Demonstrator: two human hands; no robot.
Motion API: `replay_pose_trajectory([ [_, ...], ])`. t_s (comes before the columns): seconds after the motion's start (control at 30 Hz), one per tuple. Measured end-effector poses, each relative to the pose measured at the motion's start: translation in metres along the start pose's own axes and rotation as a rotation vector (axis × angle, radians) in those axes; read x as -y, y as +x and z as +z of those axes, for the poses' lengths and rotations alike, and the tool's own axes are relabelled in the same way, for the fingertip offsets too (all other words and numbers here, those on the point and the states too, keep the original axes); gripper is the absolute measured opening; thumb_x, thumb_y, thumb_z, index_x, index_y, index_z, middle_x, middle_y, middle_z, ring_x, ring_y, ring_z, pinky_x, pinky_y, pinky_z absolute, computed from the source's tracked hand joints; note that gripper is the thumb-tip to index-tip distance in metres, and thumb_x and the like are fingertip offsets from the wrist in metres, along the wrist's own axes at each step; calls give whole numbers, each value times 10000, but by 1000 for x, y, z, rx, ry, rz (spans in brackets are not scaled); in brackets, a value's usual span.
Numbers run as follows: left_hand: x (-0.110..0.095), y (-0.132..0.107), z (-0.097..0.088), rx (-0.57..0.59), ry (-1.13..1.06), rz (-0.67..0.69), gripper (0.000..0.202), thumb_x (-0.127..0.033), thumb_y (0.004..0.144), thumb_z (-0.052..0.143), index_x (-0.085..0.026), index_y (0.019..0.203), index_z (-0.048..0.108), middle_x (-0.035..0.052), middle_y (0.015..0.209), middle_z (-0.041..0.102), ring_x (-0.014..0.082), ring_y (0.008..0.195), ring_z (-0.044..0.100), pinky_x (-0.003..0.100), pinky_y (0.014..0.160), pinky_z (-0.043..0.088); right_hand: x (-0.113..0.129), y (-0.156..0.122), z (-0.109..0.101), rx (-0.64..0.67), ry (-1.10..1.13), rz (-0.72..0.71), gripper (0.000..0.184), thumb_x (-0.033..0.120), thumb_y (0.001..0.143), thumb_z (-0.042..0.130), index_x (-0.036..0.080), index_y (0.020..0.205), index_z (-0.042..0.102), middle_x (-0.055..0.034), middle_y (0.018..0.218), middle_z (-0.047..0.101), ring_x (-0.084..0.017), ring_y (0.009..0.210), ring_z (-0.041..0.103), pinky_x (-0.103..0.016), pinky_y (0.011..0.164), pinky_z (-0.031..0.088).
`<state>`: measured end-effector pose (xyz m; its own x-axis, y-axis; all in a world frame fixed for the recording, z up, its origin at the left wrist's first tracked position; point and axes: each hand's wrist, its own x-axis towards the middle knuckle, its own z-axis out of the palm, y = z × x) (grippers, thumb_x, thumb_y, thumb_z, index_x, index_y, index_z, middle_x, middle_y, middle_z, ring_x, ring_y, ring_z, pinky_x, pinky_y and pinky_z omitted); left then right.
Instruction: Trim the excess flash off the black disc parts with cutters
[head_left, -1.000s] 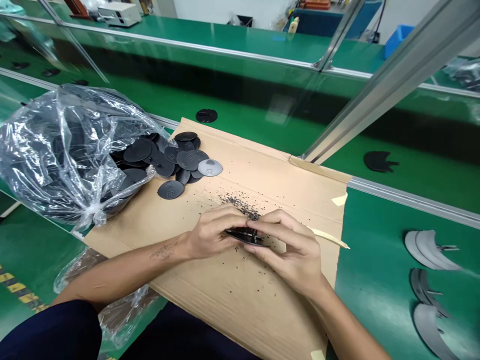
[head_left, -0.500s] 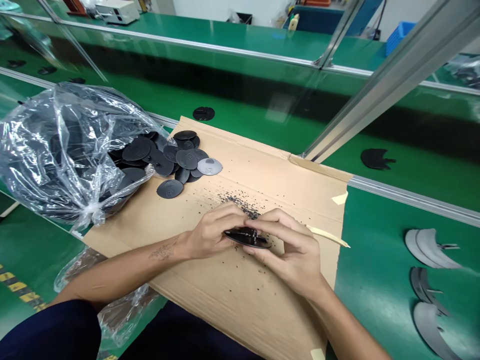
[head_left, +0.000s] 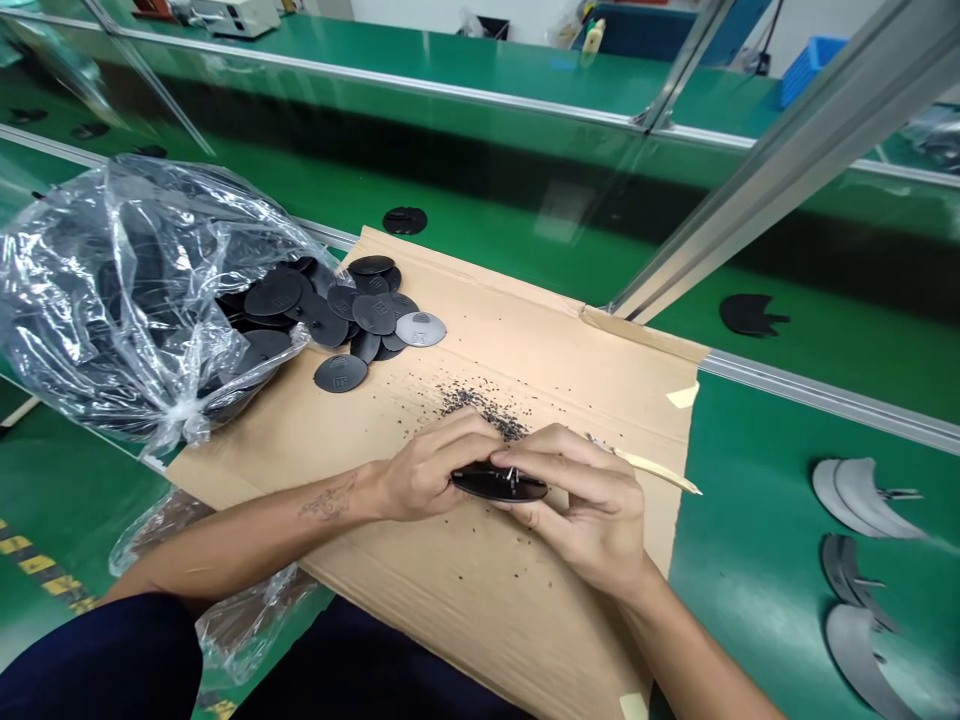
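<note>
Both hands have tilted the black disc (head_left: 499, 483) flatter since earlier. Left hand (head_left: 427, 472) pinches its near edge; right hand (head_left: 592, 505) clamps the far edge alongside a wooden stick (head_left: 652, 467). Steady pressure suits trimming.

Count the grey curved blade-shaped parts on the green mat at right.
3 groups at least: a top pair overlapping, a darker one in the middle, and a bottom one cut by the frame edge. More may lie out of view.

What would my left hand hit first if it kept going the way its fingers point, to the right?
Almost at once, the right hand: the left hand and it grip the same black disc from opposite sides. Their fingertips look nearly touching above it, though depth is hard to judge.
</note>
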<state>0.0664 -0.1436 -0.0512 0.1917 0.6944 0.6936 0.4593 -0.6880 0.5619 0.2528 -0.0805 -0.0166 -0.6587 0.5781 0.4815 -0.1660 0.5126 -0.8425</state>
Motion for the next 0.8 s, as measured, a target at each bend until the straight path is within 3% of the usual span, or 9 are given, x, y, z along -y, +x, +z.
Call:
replay_pose_trajectory([
  [0.13,-1,-1,1,-59,1,8,173,-262,930,664,-126,1021,607,65,876,650,141,775,589,291,688,519,-1,0,0,22,37,-10,346,154,870,783,275,1190,734,-39,997,719,-165,856,679,-309,736,583],
  [0.3,-6,-3,3,-115,22,-1,153,-273,928,666,-146,995,612,54,864,661,138,754,594,293,669,518,0,1,0,44,94,-1,296,211,906,760,276,1194,734,-52,994,725,-166,853,690,-309,728,583],
  [0.5,-5,-1,2,-51,-23,15,177,-313,950,631,-140,982,605,61,835,651,137,729,590,286,661,514,2,2,-2,69,98,14,219,271,914,756,254,1132,760,-62,963,730,-171,830,698,-313,721,594],
  [0.67,-2,5,-6,42,48,77,263,-371,993,544,-156,844,566,27,677,574,123,603,503,258,562,443,1,3,-3,97,118,71,181,296,904,766,239,1076,776,-58,933,741,-168,801,704,-301,709,592],
  [0.8,-4,5,-5,59,82,13,264,-385,985,560,-135,903,593,47,733,613,134,660,539,262,605,478,-1,2,-3,65,68,85,169,251,896,771,231,1064,771,-48,918,732,-166,786,694,-305,700,592],
])
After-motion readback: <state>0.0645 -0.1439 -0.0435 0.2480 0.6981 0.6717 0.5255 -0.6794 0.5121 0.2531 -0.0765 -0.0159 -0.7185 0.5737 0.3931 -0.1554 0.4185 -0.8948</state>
